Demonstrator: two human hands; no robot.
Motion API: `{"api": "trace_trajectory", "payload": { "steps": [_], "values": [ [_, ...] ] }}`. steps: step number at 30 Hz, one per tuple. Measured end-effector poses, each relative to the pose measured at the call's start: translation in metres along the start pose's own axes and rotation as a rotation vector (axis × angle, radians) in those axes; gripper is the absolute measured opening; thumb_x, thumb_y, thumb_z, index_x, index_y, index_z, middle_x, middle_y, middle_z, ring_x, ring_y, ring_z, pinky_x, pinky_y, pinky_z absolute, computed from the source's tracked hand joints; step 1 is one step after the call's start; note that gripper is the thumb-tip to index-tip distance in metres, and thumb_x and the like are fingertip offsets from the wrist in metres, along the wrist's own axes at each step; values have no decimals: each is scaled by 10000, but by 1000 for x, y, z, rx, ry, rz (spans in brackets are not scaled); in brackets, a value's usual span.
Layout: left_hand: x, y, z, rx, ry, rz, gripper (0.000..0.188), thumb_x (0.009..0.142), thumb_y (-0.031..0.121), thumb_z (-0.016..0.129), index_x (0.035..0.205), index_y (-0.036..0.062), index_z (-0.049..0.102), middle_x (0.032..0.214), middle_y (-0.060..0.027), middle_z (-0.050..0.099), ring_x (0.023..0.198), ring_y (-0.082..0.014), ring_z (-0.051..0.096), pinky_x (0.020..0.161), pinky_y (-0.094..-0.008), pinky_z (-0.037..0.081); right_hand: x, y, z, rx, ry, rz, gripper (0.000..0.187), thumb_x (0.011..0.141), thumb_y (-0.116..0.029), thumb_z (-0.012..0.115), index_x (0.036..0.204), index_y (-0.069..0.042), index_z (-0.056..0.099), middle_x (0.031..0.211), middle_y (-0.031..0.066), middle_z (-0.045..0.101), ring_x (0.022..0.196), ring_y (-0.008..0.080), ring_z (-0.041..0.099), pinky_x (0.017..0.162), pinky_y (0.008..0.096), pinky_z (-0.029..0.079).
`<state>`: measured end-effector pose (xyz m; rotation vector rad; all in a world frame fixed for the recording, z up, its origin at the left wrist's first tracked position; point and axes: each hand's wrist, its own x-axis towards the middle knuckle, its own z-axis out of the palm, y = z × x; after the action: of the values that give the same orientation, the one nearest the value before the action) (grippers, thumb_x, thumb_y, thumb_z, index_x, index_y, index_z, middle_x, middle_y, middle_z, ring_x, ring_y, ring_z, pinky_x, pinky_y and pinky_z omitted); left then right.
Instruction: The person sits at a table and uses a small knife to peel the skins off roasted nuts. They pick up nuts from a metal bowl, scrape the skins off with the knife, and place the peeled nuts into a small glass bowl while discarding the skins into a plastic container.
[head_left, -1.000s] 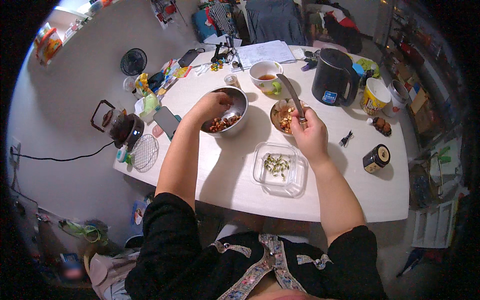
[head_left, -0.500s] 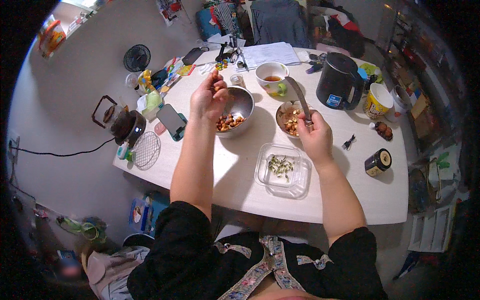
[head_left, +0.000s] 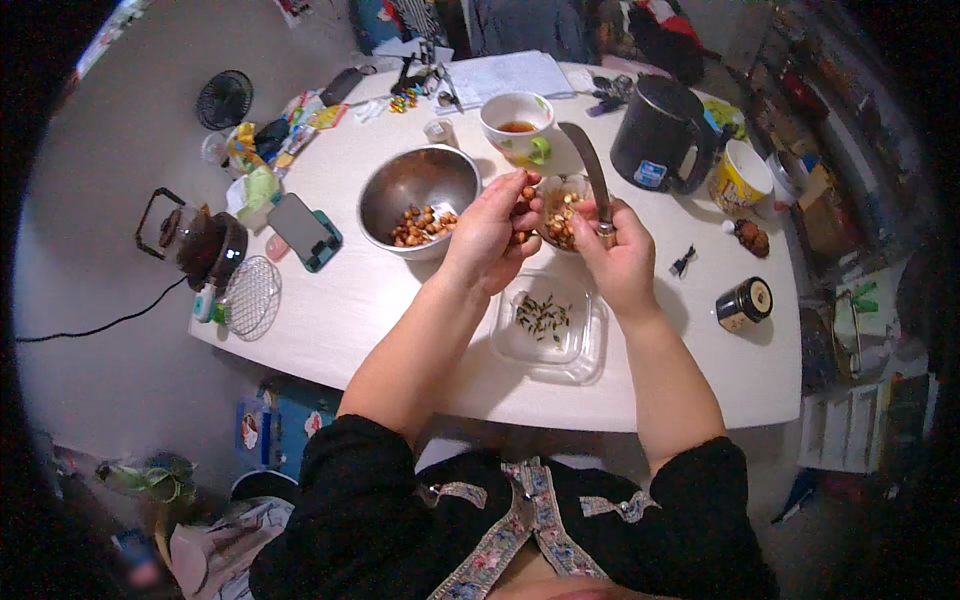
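Observation:
Several round reddish-brown seeds, which look like lotus seeds (head_left: 528,193), are in my left hand (head_left: 490,230), its fingers curled around them. It hovers between the steel bowl (head_left: 375,205) and a smaller bowl (head_left: 568,186). Similar brown seeds (head_left: 418,226) lie in the steel bowl; paler split pieces (head_left: 560,216) fill the smaller one. My right hand (head_left: 622,262) grips a knife (head_left: 590,165) by its handle, the curved blade pointing up and away. Below my hands, a clear plastic container (head_left: 505,345) holds small green slivers (head_left: 543,316).
A patterned cup (head_left: 517,120) with brown liquid and a black kettle (head_left: 660,135) stand behind. On the right are a yellow tub (head_left: 742,178) and a dark jar (head_left: 744,303). A phone (head_left: 303,232), wire rack (head_left: 252,297) and glass teapot (head_left: 185,235) sit left.
My left hand has moved right and nearer, from above the steel bowl to beside the small bowl, carrying seeds. My right hand still holds the knife. The whole view has shifted slightly.

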<state>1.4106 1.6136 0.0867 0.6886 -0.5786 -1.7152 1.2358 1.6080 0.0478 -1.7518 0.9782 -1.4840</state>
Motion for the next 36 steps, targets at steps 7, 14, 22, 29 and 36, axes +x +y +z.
{"api": "trace_trajectory", "payload": {
  "steps": [7, 14, 22, 29, 36],
  "values": [
    [-6, -17, 6, 259, -76, -50, 165, 1014, 286, 532, 1095, 143, 534, 892, 28, 625, 602, -8, 452, 459, -174, 259, -5, -12, 6, 115, -89, 117, 280, 852, -102, 747, 1099, -11, 652, 953, 39, 692, 813, 87, 631, 736, 248, 519],
    [-12, -17, -7, 399, -158, 96, 218, 997, 202, 563, 1192, 110, 597, 934, 18, 656, 599, 2, 425, 462, -166, 284, -2, -22, 2, 395, -87, 443, 195, 941, -250, 675, 978, -61, 645, 701, -43, 595, 525, 13, 474, 455, 178, 394],
    [-11, -19, -14, 734, -216, 397, 229, 947, 102, 631, 1158, 18, 663, 1015, -49, 648, 947, -119, 612, 829, -246, 478, -2, -15, -4, 495, -212, 484, 247, 972, -295, 627, 1025, -53, 628, 707, -38, 562, 568, 18, 497, 481, 167, 411],
    [-6, -16, -27, 180, -226, 126, 214, 969, 132, 607, 1172, 65, 599, 1032, -76, 704, 653, -22, 526, 502, -167, 372, -8, -20, 0, 214, -189, 284, 207, 1007, -224, 559, 1093, -46, 621, 744, -5, 591, 638, 57, 538, 569, 209, 444],
    [-7, -24, -27, 139, -172, 119, 192, 976, 155, 602, 1156, 89, 603, 839, 16, 620, 551, -15, 414, 455, -174, 296, -9, -22, 5, -4, -188, 92, 160, 984, -121, 553, 1072, -9, 624, 797, 105, 642, 698, 187, 622, 640, 321, 488]
  ]
}}
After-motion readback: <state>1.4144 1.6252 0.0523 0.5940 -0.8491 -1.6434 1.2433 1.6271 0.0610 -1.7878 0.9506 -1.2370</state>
